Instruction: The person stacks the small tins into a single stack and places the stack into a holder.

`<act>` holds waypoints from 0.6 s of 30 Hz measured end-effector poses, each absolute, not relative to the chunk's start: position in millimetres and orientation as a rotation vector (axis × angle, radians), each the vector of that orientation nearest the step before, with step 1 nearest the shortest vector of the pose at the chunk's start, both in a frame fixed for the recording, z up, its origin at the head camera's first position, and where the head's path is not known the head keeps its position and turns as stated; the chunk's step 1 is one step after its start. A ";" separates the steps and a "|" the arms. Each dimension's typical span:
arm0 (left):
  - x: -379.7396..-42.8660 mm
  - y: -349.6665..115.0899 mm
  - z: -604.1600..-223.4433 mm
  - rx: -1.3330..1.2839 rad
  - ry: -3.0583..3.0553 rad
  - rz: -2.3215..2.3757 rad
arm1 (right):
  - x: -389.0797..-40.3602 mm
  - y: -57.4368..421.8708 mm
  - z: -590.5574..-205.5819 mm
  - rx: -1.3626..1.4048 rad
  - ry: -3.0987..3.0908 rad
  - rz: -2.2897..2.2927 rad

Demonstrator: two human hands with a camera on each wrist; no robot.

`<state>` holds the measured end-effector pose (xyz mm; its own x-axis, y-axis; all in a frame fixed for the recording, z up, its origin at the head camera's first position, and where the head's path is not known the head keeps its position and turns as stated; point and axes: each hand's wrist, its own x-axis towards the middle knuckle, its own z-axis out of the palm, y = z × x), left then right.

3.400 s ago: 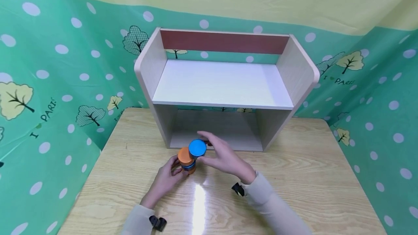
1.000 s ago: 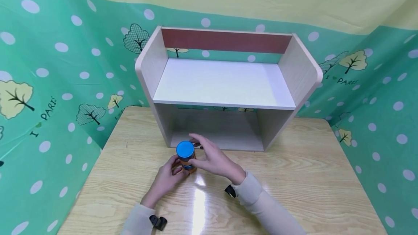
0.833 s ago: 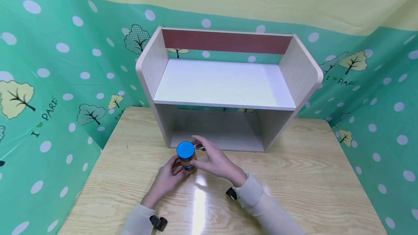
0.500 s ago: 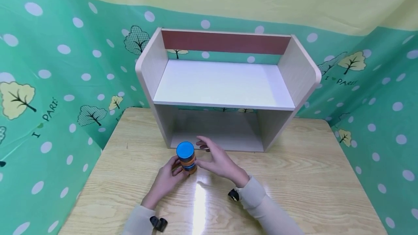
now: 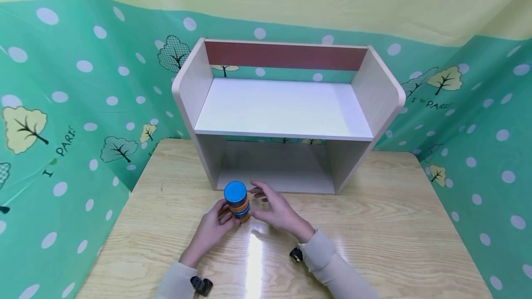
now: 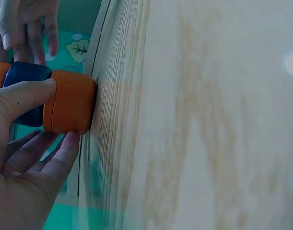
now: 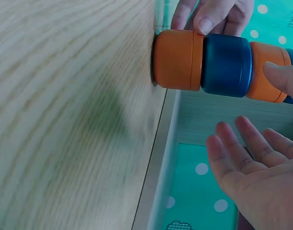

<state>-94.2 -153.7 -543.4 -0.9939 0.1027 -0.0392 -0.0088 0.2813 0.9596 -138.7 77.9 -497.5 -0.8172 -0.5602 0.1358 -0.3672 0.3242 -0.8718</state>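
Four jars (image 5: 237,202), orange and blue, stand stacked on the table (image 5: 374,225) before the shelf (image 5: 284,107), left hand (image 5: 212,228) gripping them low, right hand (image 5: 279,210) spread wide, palm facing the stack

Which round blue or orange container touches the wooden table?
The lowest orange cylindrical container: it alone stands on the pale wooden table; three others are stacked above.
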 end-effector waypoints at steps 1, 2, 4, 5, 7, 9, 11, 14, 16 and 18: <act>-94.3 -153.6 -543.2 0.089 2.441 1.826 | -138.8 77.7 -498.5 -0.850 2.394 -1.504; -94.4 -153.6 -543.0 0.088 2.444 1.823 | -138.8 77.6 -499.2 -0.847 2.393 -1.510; -94.2 -153.6 -542.6 0.083 2.449 1.815 | -138.9 77.1 -500.8 -0.839 2.386 -1.524; -94.0 -153.7 -542.4 0.079 2.451 1.812 | -138.7 76.9 -501.3 -0.834 2.380 -1.532; -93.5 -153.9 -541.8 0.073 2.451 1.810 | -138.7 76.1 -503.5 -0.821 2.375 -1.541; -93.5 -154.0 -541.4 0.073 2.451 1.814 | -138.8 75.4 -505.2 -0.812 2.371 -1.545; -93.7 -154.0 -541.1 0.073 2.449 1.822 | -139.0 74.6 -506.6 -0.806 2.369 -1.543; -94.2 -154.0 -541.0 0.075 2.435 1.840 | -139.1 73.5 -507.9 -0.791 2.356 -1.543; -94.3 -154.1 -541.0 0.074 2.430 1.846 | -139.1 73.0 -508.7 -0.779 2.347 -1.542; -94.2 -154.2 -540.6 0.077 2.428 1.853 | -139.0 72.5 -509.3 -0.770 2.332 -1.544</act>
<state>-94.2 -154.2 -540.6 -0.9950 0.0922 -0.0380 -0.0123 0.2646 0.9643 -139.0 72.5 -509.3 -0.8323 -0.5475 0.0873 -0.2941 0.3025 -0.9066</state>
